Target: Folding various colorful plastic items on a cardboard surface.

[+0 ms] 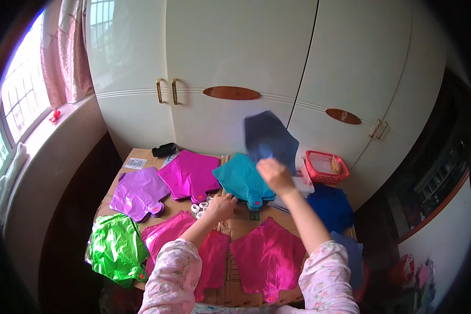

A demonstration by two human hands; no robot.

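My right hand [276, 174] grips a flat dark blue foil balloon [269, 138] by its lower end, lifted above the table; both are blurred. My left hand [222, 206] rests low, fingers curled, beside small white rings [199, 208] that look like ribbon rolls. What it pinches, if anything, is hidden. A stack of flat teal foil balloons [243, 177] lies just beyond the left hand. Magenta balloons [191, 175] and lilac balloons [137, 192] lie to the left. Nearer me are a pink balloon [269, 256] and more pink balloons [214, 256] partly under my left forearm.
Cardboard [233, 227] covers the table. Shiny green balloons [118, 248] lie at its left, blue balloons [329, 209] at its right. A red plastic basket [327, 177] and a black object [164, 150] stand at the back. White cabinets [235, 47] rise behind; a window [23, 83] is at left.
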